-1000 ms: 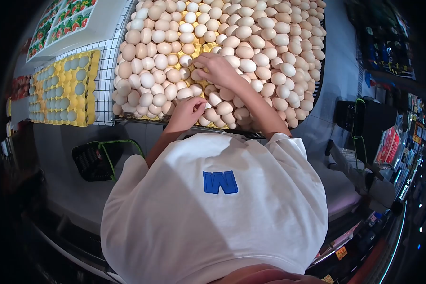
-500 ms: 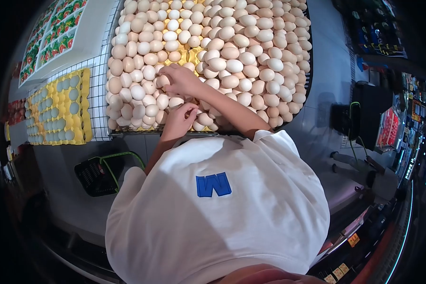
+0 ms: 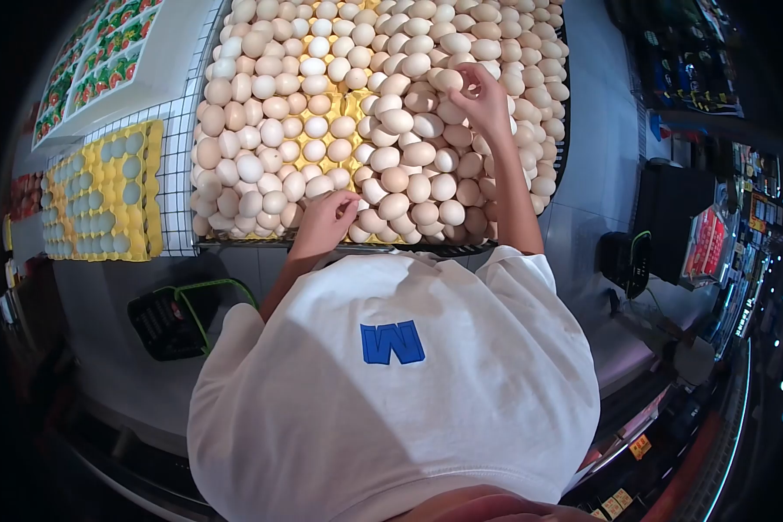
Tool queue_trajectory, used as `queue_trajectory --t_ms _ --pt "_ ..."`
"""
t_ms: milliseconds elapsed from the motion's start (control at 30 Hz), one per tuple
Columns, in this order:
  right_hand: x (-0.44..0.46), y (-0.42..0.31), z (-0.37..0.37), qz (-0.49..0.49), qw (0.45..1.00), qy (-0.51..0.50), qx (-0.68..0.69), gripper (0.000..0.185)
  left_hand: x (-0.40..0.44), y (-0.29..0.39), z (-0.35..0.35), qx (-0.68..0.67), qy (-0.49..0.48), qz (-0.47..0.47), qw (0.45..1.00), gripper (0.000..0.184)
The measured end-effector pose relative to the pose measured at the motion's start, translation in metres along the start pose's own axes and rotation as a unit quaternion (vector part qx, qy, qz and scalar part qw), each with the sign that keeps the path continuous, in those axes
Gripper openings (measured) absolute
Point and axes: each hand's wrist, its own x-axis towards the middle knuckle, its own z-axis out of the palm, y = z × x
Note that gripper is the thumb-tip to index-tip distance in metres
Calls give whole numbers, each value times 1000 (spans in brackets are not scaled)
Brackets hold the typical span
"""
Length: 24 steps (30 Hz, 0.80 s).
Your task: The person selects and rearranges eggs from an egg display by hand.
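My right hand (image 3: 481, 94) is over the right part of the heap, its thumb and fingers closed on a pale brown egg (image 3: 446, 80). At the near edge, my left hand (image 3: 327, 223) rests by the eggs with its fingers curled together; whether anything is inside them is hidden. Brown and cream eggs (image 3: 394, 180) are piled on both sides of a strip of yellow egg tray (image 3: 351, 106). A few single eggs (image 3: 316, 127) sit in the tray's cups between the two hands.
A yellow tray of pale bluish eggs (image 3: 103, 197) stands at left beside a white wire grid (image 3: 179, 165). Packs with red and green printing (image 3: 106, 76) lie farther back. A black basket with green handles (image 3: 170, 324) is on the floor at left, another basket (image 3: 625, 263) at right.
My right hand has moved from the middle strip to the right over the heap, and holds an egg there. Eggs in the tray cups now show. My left hand has barely moved.
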Motion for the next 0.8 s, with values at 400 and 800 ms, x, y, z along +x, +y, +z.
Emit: queue_trajectory --t_ms 400,800 --pt "15 -3 34 -80 986 -59 -133 37 -1 4 -2 -5 1 1 1000 19" --pt "14 6 36 -146 965 -33 -217 37 -1 3 -2 -6 -1 3 1000 16"
